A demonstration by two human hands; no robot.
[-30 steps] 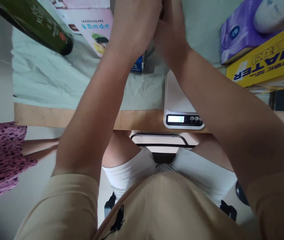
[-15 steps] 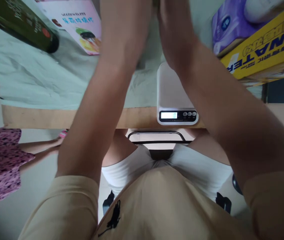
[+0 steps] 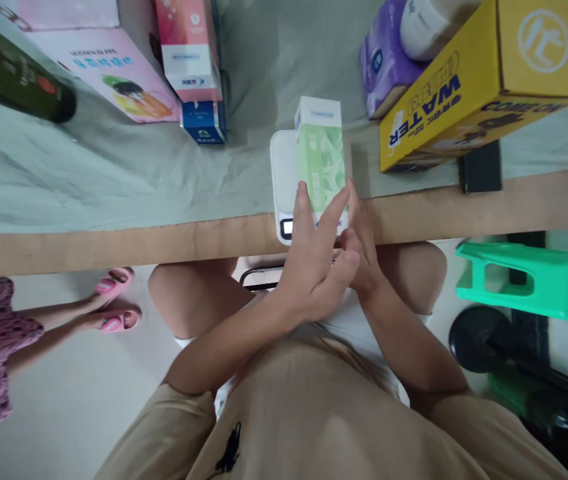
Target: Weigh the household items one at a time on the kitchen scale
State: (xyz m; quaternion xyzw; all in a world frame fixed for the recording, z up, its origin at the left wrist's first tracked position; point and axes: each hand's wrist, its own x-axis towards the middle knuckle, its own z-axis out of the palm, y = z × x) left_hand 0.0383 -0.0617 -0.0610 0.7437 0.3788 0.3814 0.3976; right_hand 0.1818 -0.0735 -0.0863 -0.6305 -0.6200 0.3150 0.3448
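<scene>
A green and white carton (image 3: 321, 157) is over a white kitchen scale (image 3: 283, 157), covering most of its plate and part of its display. Whether its underside rests on the plate is hidden. Around the carton's near end is my left hand (image 3: 311, 257), one finger along the left side and another across the front face, thumb held apart. Against the right side lie the fingers of my right hand (image 3: 361, 233), partly behind my left hand. The carton is held between both hands.
At left stand a dark green bottle (image 3: 19, 73), a pink box (image 3: 114, 73), a pink-white carton (image 3: 189, 57) and a blue carton (image 3: 204, 123). At right are a purple pack (image 3: 381, 60), a white bottle (image 3: 427, 30), a yellow box (image 3: 444, 93) and a black object (image 3: 481, 167). Another person's feet (image 3: 119, 300) show below left.
Both hands have come back from the far side of the table to the scale, with the green and white carton now between them. The view has shifted, showing more of the table.
</scene>
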